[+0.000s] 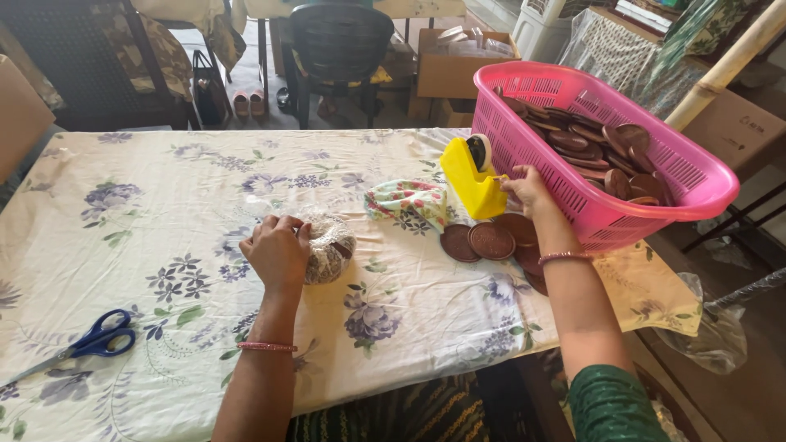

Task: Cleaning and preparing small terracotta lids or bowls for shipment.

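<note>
Both forearms reach out from the bottom edge, each with a thin bangle at the wrist, over a table [123, 385] covered by a cream cloth printed with purple flowers and green leaves. Blue-handled scissors [92, 342] lie closed on the cloth at the near left, well apart from either hand.

Further in, the left hand [278, 252] is curled over a round bundle [329, 247] wrapped in clear crinkled plastic, brown discs showing through the wrap; the fingers close around its left side and press it on the cloth. The right hand [529, 190] pinches the lower corner of a yellow plastic tape dispenser [473, 176], which stands on the table just beside the hand with its roll at the top. Between the hands lies a crumpled floral rag [407, 200]. Flat round brown discs [490, 241], ridged at the rim, lie loose on the cloth just under the right wrist.

Beyond the right hand a pink plastic basket [696, 176] with slotted walls sits tilted at the table's edge, holding a heap of the same brown discs [594, 147]. At the far side stand a dark chair [340, 41] and a cardboard box [458, 69]
</note>
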